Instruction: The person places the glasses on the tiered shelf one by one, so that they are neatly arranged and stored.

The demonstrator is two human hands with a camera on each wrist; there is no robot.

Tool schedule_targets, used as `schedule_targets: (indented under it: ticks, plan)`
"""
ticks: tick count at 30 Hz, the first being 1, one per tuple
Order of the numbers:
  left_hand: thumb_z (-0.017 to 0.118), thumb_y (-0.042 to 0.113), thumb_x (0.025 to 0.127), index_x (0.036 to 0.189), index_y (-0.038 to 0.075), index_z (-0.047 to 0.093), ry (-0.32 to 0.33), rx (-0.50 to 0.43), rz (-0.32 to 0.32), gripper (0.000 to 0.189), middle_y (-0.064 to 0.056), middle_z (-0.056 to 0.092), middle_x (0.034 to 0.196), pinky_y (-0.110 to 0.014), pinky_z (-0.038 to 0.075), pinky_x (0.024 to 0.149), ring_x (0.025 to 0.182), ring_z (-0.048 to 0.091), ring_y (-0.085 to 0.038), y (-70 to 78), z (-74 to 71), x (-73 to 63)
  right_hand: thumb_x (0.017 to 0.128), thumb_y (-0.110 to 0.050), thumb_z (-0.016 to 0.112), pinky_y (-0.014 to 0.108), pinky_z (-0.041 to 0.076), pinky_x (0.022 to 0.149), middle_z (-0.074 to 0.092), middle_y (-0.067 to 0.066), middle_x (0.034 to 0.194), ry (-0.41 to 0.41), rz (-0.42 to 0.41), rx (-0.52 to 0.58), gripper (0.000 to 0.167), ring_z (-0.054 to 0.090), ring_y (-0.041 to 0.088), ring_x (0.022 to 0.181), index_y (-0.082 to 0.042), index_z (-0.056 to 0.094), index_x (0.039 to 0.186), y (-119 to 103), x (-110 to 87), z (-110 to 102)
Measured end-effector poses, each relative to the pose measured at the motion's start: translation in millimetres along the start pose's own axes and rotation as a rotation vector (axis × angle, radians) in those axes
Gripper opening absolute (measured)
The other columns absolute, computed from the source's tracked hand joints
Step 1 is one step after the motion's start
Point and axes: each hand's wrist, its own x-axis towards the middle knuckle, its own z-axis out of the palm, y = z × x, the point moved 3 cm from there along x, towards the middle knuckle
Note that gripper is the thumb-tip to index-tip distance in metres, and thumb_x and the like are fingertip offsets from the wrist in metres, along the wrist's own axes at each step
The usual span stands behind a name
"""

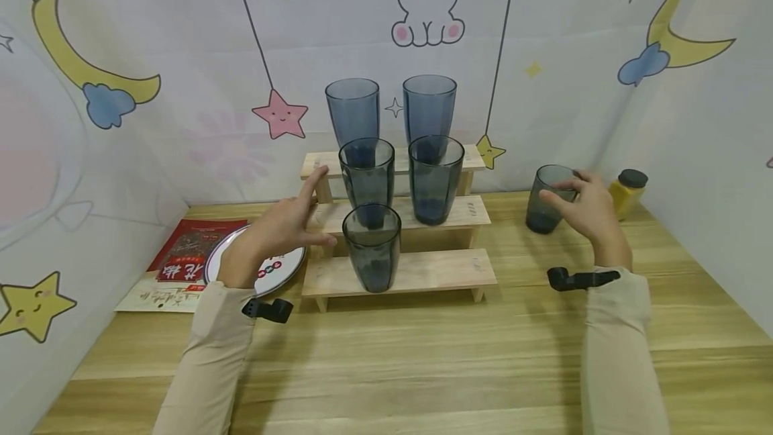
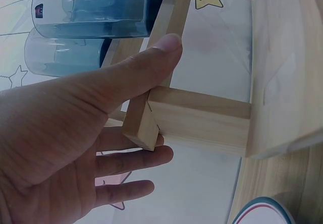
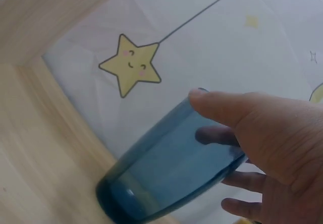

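In the head view my right hand (image 1: 587, 212) is around a dark tinted glass (image 1: 539, 215) at the right, thumb on the near side near the rim and fingers behind it. The right wrist view shows this glass (image 3: 166, 166) with its base on the table. My left hand (image 1: 279, 225) is spread beside the left end of a three-step wooden rack (image 1: 437, 272). In the left wrist view its thumb and straight fingers lie on either side of a plank end (image 2: 143, 125); contact is unclear. One glass (image 1: 373, 257) stands on the lowest step, with two on each upper step.
A white plate (image 1: 284, 278) and red packets (image 1: 190, 247) lie left of the rack. A yellow jar (image 1: 628, 192) with a dark lid stands right of my right hand. Printed cloth (image 1: 199, 52) hangs behind and beside the wooden table (image 1: 386, 368).
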Motion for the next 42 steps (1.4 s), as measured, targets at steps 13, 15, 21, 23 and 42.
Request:
schedule_targets:
  ticks: [13,15,21,23,42]
  plan:
    - [0.084,0.035,0.082,0.161,0.026,-0.006,0.006,0.008,0.007,0.120,-0.034,0.053,0.136,-0.053,0.049,0.083,0.111,0.062,-0.045,-0.7,0.4,0.6,0.092,-0.061,0.061,0.065,0.039,0.099,0.029,0.034,0.155,-0.116,0.029,-0.006,0.076,0.038,0.054,0.131,0.010,0.068,0.119,-5.9,1.6,1.6]
    - [0.084,0.035,0.082,0.161,0.026,-0.006,0.006,0.006,0.005,0.120,-0.034,0.053,0.137,-0.054,0.049,0.084,0.113,0.061,-0.046,-1.1,0.5,0.7,0.092,-0.060,0.063,0.065,0.039,0.099,0.032,0.033,0.153,-0.133,0.022,-0.015,0.074,0.038,0.053,0.132,0.009,0.069,0.118,-7.5,1.9,1.0]
    - [0.084,0.033,0.083,0.161,0.024,-0.005,0.009,0.000,0.008,0.119,-0.035,0.051,0.138,-0.056,0.048,0.087,0.116,0.059,-0.049,-0.5,0.3,0.9,0.089,-0.058,0.068,0.058,0.045,0.089,0.055,0.027,0.135,-0.175,-0.036,-0.042,0.062,0.053,0.044,0.117,0.001,0.073,0.110,-16.4,0.4,-1.7]
    - [0.084,0.034,0.083,0.161,0.025,-0.006,0.007,0.003,0.005,0.119,-0.035,0.051,0.138,-0.056,0.048,0.088,0.116,0.058,-0.049,-0.4,0.3,0.8,0.089,-0.056,0.070,0.053,0.047,0.085,0.061,0.023,0.124,-0.185,-0.067,-0.045,0.057,0.058,0.038,0.107,-0.002,0.072,0.108,-20.3,-1.3,-2.3]
    - [0.083,0.035,0.083,0.161,0.026,-0.007,-0.001,0.011,0.000,0.119,-0.033,0.052,0.138,-0.053,0.049,0.083,0.112,0.061,-0.046,-1.0,0.5,0.4,0.082,-0.039,0.084,0.040,0.046,0.085,0.064,0.014,0.114,-0.357,-0.197,0.014,0.048,0.059,0.029,0.104,-0.006,0.065,0.111,-49.8,-13.3,-8.7]
